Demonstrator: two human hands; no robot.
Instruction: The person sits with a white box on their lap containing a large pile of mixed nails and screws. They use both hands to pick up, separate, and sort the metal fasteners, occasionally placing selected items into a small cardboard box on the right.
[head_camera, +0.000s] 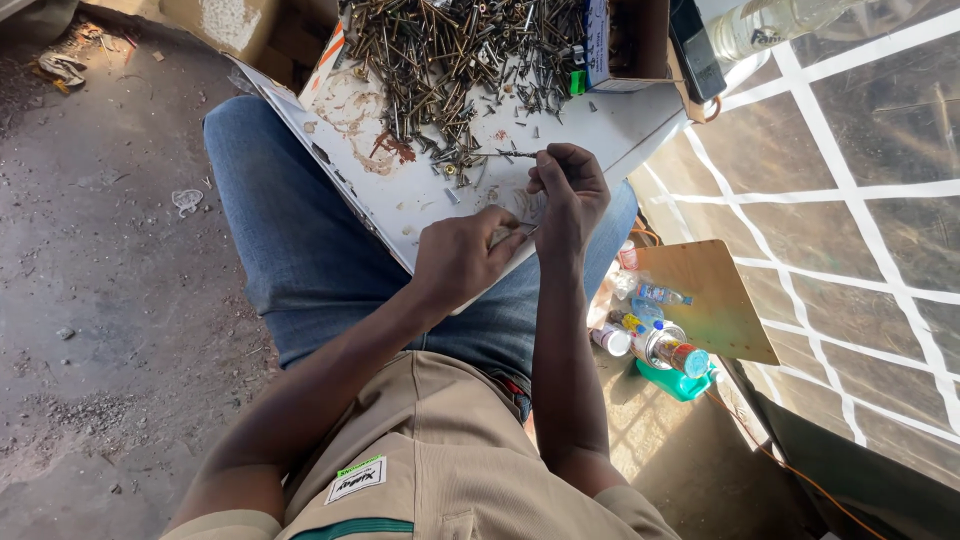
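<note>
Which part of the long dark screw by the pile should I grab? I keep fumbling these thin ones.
Pinch the shank of the long dark screw near its right end, coming from the right, as the right hand does. It lies level, left to right, past the screw pile, so that end is free.

Free room: bare near half of the white board (600, 125) around both hands | Obstacles: screw pile (450, 50) across the far half; open box (625, 45) at far right; bottles (655, 335) below right edge.
</note>
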